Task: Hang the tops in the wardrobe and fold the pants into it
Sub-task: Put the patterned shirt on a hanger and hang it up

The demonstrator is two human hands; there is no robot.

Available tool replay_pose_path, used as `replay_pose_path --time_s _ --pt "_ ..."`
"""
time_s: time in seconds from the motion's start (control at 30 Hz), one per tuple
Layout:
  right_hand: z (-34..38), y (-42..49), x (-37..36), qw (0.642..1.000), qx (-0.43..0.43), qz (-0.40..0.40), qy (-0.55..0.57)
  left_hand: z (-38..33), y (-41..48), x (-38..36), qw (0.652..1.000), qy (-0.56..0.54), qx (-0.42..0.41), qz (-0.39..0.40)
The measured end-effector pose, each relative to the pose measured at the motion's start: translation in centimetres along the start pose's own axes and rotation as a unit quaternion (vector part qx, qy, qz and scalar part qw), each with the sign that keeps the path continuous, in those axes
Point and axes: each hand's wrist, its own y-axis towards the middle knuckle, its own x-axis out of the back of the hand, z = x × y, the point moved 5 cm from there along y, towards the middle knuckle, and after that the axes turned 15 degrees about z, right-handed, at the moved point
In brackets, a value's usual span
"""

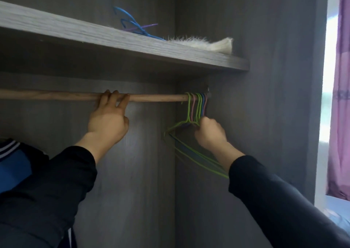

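Hangers point(198, 107) bunch at the rod's point(155, 97) right end; my right grip point(210, 132) pinches their necks, my left grip point(108, 123) curls over the rod under the shelf point(113, 37).

The left hand point(108, 123) and right hand point(210, 132) are bare to the wrist. The left sleeve point(56, 181) and right sleeve point(274, 200) are long, plain, black and softly creased. Against the left sleeve lies blue cloth point(15, 168) with a white-striped navy band point(9, 147); whether it is worn is unclear.

Green, pink and blue hangers point(197, 105) hang on a tan wooden rail point(155, 97) in a grey woodgrain wardrobe point(265, 39), beside a purple curtain point(341, 115).
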Motion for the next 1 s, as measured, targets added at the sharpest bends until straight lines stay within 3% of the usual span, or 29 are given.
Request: replay_pose_path --time_s 0.2,0.37,0.57,0.7,0.83,1.0 --pt "1.0 0.8 0.6 0.985 0.029 -0.030 0.168 -0.1 0.0 -0.1 1.000 0.006 0.008 0.008" --pt "2.1 1.2 -1.1 0.956 0.041 0.016 0.289 0.1 0.1 0.0 1.000 0.008 0.012 0.003" --pt "2.1 -1.3 -1.3 0.949 0.065 -0.029 0.308 -0.2 0.1 0.2 0.996 0.018 0.033 0.079" --pt "1.3 -3.2 -2.1 0.930 0.024 0.049 0.362 -0.9 -0.7 0.0 0.987 -0.010 0.072 0.143" --pt "-0.2 -8.1 -4.5 0.931 0.008 0.099 0.352 -4.4 -5.6 -3.0 0.987 -0.087 0.027 0.133" --pt "-3.9 -15.9 -8.2 0.917 -0.016 0.173 0.360 -9.1 -14.2 -9.3 0.953 -0.222 0.009 0.207"
